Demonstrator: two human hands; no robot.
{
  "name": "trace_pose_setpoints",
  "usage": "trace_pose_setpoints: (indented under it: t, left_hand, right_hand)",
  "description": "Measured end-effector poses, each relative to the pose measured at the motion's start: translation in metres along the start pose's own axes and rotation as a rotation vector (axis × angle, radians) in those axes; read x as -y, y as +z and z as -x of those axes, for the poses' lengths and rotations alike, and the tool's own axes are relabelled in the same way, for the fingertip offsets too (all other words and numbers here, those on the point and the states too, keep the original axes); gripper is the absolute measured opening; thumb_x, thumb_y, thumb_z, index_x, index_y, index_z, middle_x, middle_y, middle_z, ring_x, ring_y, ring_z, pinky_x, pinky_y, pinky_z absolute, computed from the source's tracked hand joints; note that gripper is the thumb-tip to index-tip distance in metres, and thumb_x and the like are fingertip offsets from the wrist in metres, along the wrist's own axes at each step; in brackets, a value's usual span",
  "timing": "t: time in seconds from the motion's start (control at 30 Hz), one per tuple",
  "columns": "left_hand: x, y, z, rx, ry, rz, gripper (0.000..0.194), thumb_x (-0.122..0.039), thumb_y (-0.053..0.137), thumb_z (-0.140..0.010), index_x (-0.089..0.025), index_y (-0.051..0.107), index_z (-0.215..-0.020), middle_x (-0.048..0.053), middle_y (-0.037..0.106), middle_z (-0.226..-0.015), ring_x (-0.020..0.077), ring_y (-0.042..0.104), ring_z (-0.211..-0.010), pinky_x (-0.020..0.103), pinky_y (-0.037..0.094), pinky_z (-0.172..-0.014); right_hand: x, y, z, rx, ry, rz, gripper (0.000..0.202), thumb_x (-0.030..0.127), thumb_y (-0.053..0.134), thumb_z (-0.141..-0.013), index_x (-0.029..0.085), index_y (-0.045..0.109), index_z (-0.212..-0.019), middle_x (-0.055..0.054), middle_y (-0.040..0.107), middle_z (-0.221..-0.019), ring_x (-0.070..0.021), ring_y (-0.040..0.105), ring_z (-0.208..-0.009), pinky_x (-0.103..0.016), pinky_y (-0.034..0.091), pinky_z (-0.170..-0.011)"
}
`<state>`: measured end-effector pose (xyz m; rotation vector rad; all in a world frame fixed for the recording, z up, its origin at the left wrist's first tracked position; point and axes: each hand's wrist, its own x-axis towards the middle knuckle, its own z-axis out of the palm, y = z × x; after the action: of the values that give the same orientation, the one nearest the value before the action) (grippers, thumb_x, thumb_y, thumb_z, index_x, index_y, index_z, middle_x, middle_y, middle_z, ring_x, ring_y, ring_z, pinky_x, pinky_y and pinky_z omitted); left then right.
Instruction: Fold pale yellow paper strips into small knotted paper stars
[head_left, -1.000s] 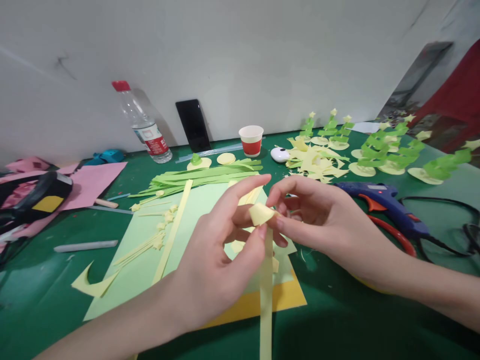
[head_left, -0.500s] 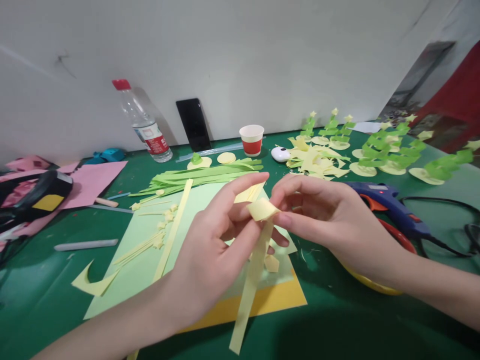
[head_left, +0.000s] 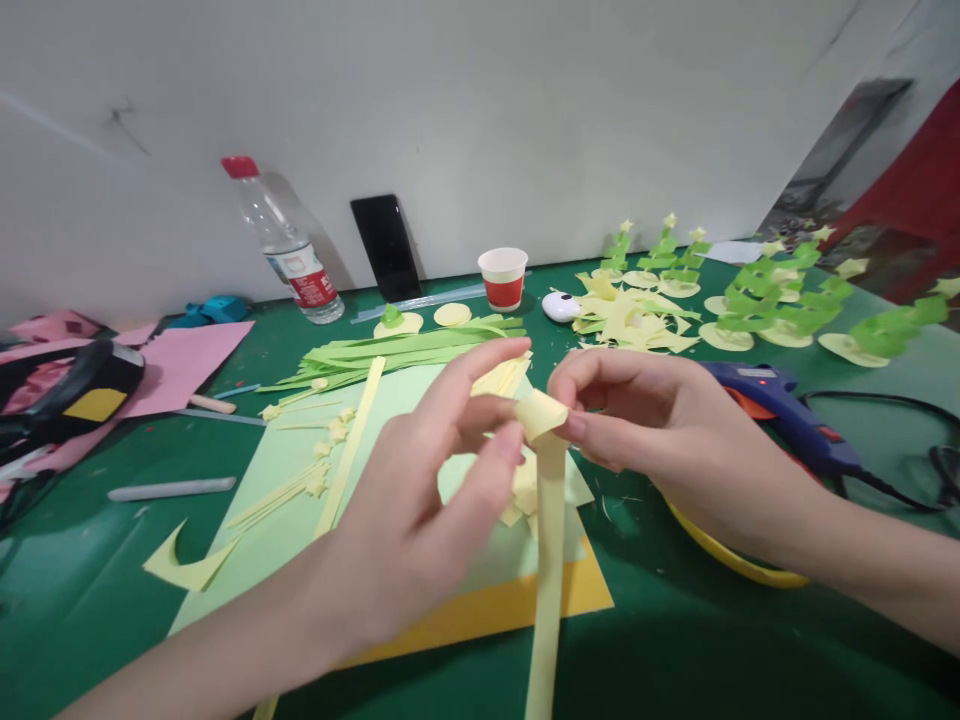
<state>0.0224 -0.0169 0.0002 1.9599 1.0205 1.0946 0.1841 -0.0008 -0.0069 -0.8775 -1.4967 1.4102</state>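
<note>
A pale yellow paper strip [head_left: 549, 560] hangs down between my hands, its upper end bent into a small loop. My right hand [head_left: 637, 415] pinches the right side of this loop between thumb and forefinger. From the left, my left hand [head_left: 442, 470] curls around the loop, a finger against its left side and the thumb close beside the strip. The left forefinger stretches out above. Beneath my hands lie a light green sheet [head_left: 285, 560] and small yellow folded paper pieces [head_left: 525, 485], partly hidden.
At right, a blue glue gun [head_left: 802, 420] lies with its cord. Green strips [head_left: 390, 350], yellow scraps [head_left: 637, 315] and several paper plants [head_left: 780, 300] lie or stand behind. A bottle [head_left: 304, 265], phone [head_left: 386, 245] and paper cup [head_left: 503, 280] stand by the wall.
The strip's loop has moved slightly right, and its tail has swung right to hang nearly straight down. My left thumb has lifted off the strip.
</note>
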Motion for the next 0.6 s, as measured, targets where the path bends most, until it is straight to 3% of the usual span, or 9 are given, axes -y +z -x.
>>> trace_pose_setpoints:
  t: [0.17,0.4,0.6]
  left_hand:
    - [0.003,-0.007,-0.008,-0.081,0.065,-0.084,0.015,-0.011,0.054,-0.081,-0.021,0.063,-0.075,-0.003,0.068,-0.08,0.0119,0.062,-0.075,0.018,0.049,-0.068]
    - [0.009,-0.011,-0.008,-0.022,0.022,0.048,0.014,-0.014,0.064,-0.078,-0.026,0.069,-0.075,-0.006,0.069,-0.08,0.0117,0.062,-0.075,0.021,0.05,-0.07]
    - [0.011,-0.011,-0.008,-0.088,-0.038,0.161,0.013,-0.014,0.069,-0.073,-0.027,0.069,-0.071,-0.005,0.069,-0.075,0.0137,0.063,-0.075,0.024,0.051,-0.072]
  right_hand:
    - [0.0,-0.002,0.001,0.038,0.094,-0.061,0.008,0.012,0.063,-0.07,0.017,0.057,-0.067,0.006,0.051,-0.058,-0.0032,0.043,-0.048,-0.013,0.036,-0.042]
    - [-0.001,-0.003,0.001,0.043,0.119,-0.158,0.012,0.008,0.062,-0.071,0.016,0.056,-0.067,0.006,0.052,-0.055,-0.0032,0.046,-0.047,-0.012,0.037,-0.041]
    - [-0.001,-0.002,0.0,0.041,0.134,-0.236,0.013,0.007,0.065,-0.071,0.016,0.056,-0.068,0.006,0.055,-0.057,-0.0027,0.048,-0.047,-0.01,0.04,-0.041]
